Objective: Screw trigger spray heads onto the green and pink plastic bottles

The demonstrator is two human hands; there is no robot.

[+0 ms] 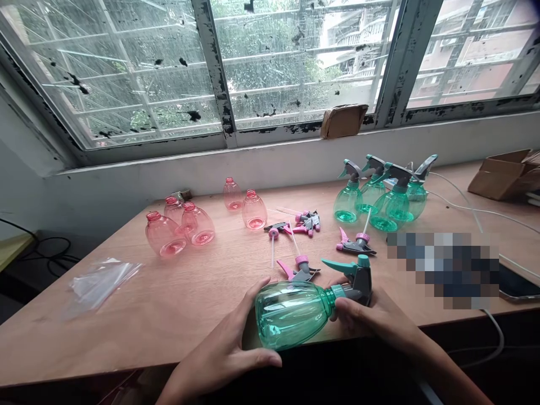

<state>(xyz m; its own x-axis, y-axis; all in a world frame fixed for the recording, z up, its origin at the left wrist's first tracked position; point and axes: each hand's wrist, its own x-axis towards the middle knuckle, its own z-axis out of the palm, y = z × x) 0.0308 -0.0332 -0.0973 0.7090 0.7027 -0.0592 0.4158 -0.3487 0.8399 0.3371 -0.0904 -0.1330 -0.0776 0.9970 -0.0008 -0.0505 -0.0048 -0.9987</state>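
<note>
A green transparent spray bottle (291, 312) lies on its side at the near edge of the wooden table (177, 298). My left hand (223, 351) cups its base, fingers wrapped around it. My right hand (371, 318) grips its neck and the grey-and-teal trigger head (356, 275). Just beyond lie several loose pink-and-grey trigger heads (301, 270) with dip tubes.
Several empty pink bottles (181, 228) stand at the back left. Several finished green spray bottles (379, 197) cluster at the back right. Clear plastic bags (99, 281) lie at left. A cardboard box (504, 174), white cables and a phone (517, 284) sit at right. A blurred patch covers something beside the phone.
</note>
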